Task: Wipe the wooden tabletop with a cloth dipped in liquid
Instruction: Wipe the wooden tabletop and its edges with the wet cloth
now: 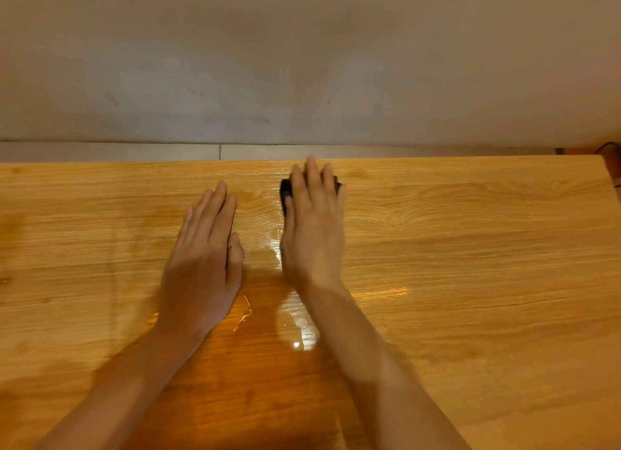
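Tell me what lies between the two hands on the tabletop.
Head view: only bare, wet-glossy wood of the tabletop separates the flat left hand from the right hand pressing the dark cloth.

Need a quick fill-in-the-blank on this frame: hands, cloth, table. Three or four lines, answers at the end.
1. The dark cloth lies under the ____ hand.
2. The left hand rests flat on the ____.
3. The wet, shiny patch lies ____ the two forearms.
4. The cloth sits near the table's ____ edge.

Missing words: right; wooden tabletop; between; far
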